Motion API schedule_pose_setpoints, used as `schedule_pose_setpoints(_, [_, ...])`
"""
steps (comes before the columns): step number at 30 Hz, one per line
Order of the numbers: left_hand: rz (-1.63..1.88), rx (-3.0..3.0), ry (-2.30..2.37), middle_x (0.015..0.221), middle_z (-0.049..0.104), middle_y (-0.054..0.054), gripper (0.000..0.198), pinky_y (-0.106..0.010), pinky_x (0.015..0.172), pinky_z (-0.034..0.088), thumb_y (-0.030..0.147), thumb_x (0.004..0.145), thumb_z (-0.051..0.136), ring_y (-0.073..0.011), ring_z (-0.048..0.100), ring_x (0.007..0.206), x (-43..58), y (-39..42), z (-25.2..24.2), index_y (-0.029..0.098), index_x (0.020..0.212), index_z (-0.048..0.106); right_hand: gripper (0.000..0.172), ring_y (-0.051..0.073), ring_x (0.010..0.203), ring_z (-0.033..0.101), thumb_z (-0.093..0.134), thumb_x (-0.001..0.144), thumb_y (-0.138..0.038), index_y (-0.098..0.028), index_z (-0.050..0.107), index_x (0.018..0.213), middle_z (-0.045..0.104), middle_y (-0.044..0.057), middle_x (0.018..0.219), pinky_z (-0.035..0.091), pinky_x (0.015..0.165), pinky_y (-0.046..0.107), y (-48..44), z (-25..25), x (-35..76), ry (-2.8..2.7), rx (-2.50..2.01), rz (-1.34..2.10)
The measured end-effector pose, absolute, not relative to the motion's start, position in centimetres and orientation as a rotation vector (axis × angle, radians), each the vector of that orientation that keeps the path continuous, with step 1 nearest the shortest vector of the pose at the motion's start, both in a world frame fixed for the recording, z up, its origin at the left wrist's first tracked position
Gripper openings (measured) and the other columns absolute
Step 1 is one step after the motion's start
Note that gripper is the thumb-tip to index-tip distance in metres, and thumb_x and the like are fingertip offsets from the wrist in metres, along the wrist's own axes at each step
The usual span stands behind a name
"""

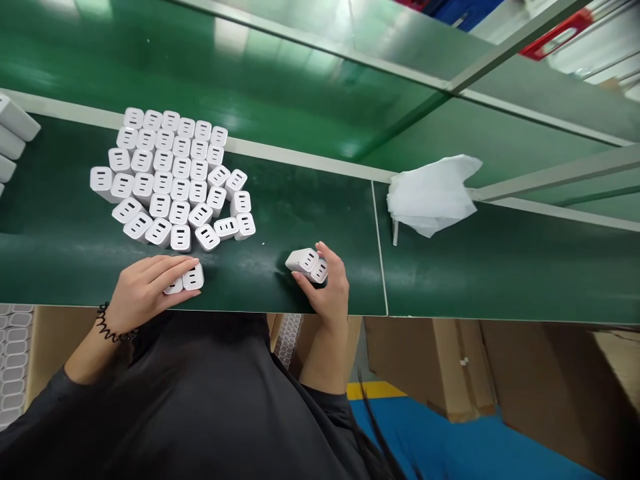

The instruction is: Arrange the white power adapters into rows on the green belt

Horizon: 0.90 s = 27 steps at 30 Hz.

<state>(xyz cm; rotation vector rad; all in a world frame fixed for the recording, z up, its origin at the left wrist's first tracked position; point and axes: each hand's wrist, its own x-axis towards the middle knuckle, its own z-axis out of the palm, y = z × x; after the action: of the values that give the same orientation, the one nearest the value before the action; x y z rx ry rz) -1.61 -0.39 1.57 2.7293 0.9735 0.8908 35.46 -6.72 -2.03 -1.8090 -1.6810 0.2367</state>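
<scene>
My left hand (147, 285) is curled over two white chargers (193, 277) near the front edge of the green bench, its fingers across their tops and the thumb along the near side. Farther right, my right hand (331, 285) grips two more white chargers (303, 259) side by side between thumb and fingers, tilted so that their slotted ends show. Beyond my left hand stands a block of many similar chargers (163, 161), slotted ends up. Its back rows are straight; those at the front and right sit askew, with small gaps.
More white pieces (15, 127) lie at the far left. A crumpled white sheet or bag (433, 195) rests right of a seam in the green bench (525, 267). Metal bars (560, 170) frame the back. Cardboard boxes (415, 360) and trays of white pieces (15, 360) are below the edge.
</scene>
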Motion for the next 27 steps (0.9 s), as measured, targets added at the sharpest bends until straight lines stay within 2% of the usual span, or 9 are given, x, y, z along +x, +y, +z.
schedule_pose_setpoints(6, [0.805,2.787,0.915,0.113,0.075,-0.006,0.042,-0.031,0.085,0.058,0.035,0.089,0.073,-0.0198,0.072,0.096,-0.6,-0.3,1.3,0.018,0.126,0.062,0.062,0.029,0.115,0.064,0.066,0.088,-0.057,-0.023,0.055,0.139,0.068,0.013,0.127,0.053,0.098,0.047,-6.1,-2.3,34.6,-1.679,-1.849,0.230])
schedule_pose_setpoints(11, [0.758,2.788,0.815,0.113,0.075,-0.006,0.039,-0.031,0.081,0.057,0.039,0.095,0.066,-0.0170,0.071,0.092,0.5,-0.4,1.3,0.019,0.127,0.060,0.056,0.027,0.101,0.068,0.063,0.089,-0.059,-0.021,0.062,0.130,0.071,0.012,0.114,0.056,0.089,0.042,-4.4,-2.5,35.8,-1.680,-1.880,0.161])
schedule_pose_setpoints(14, [0.746,2.787,0.755,0.113,0.075,-0.006,0.035,-0.029,0.078,0.055,0.041,0.098,0.060,-0.0156,0.071,0.091,1.5,-0.5,1.3,0.018,0.125,0.061,0.061,0.030,0.111,0.065,0.065,0.088,-0.058,-0.020,0.058,0.135,0.068,0.014,0.122,0.054,0.094,0.047,-3.6,-2.7,36.5,-1.702,-1.842,0.081])
schedule_pose_setpoints(17, [0.747,2.797,0.743,0.115,0.075,-0.007,0.034,-0.029,0.078,0.053,0.041,0.099,0.059,-0.0160,0.071,0.093,2.2,-0.5,1.3,0.018,0.124,0.061,0.069,0.036,0.125,0.058,0.070,0.086,-0.054,-0.019,0.051,0.143,0.061,0.018,0.135,0.049,0.102,0.057,-3.4,-1.9,36.1,-1.703,-1.737,-0.153])
schedule_pose_setpoints(19, [0.776,2.801,0.744,0.116,0.074,-0.007,0.037,-0.032,0.081,0.052,0.043,0.097,0.061,-0.0176,0.070,0.096,2.5,-0.5,1.3,0.018,0.124,0.061,0.063,0.037,0.125,0.057,0.070,0.088,-0.046,-0.021,0.051,0.143,0.061,0.017,0.134,0.048,0.102,0.060,-3.4,-0.9,34.9,-1.689,-1.632,-0.267])
schedule_pose_setpoints(22, [0.850,2.765,0.731,0.117,0.074,-0.008,0.049,-0.036,0.085,0.051,0.054,0.091,0.066,-0.0213,0.069,0.099,2.3,-0.4,1.7,0.018,0.124,0.061,0.052,0.034,0.125,0.057,0.065,0.092,-0.033,-0.028,0.052,0.141,0.063,0.013,0.132,0.049,0.103,0.057,-2.9,1.0,32.0,-1.801,-1.484,-0.176])
schedule_pose_setpoints(24, [0.902,2.726,0.738,0.117,0.074,-0.009,0.054,-0.038,0.089,0.050,0.057,0.088,0.068,-0.0233,0.068,0.103,1.8,-0.2,2.2,0.018,0.125,0.061,0.048,0.033,0.127,0.057,0.063,0.093,-0.031,-0.030,0.052,0.140,0.063,0.010,0.133,0.048,0.105,0.055,-2.2,2.0,29.9,-1.952,-1.431,-0.047])
schedule_pose_setpoints(27, [0.962,2.726,0.825,0.115,0.074,-0.009,0.045,-0.039,0.092,0.049,0.047,0.091,0.069,-0.0242,0.066,0.107,0.8,0.9,3.3,0.018,0.124,0.060,0.042,0.031,0.126,0.058,0.056,0.097,-0.028,-0.028,0.053,0.139,0.064,0.010,0.134,0.047,0.107,0.053,-0.7,2.9,27.8,-2.163,-1.413,0.074])
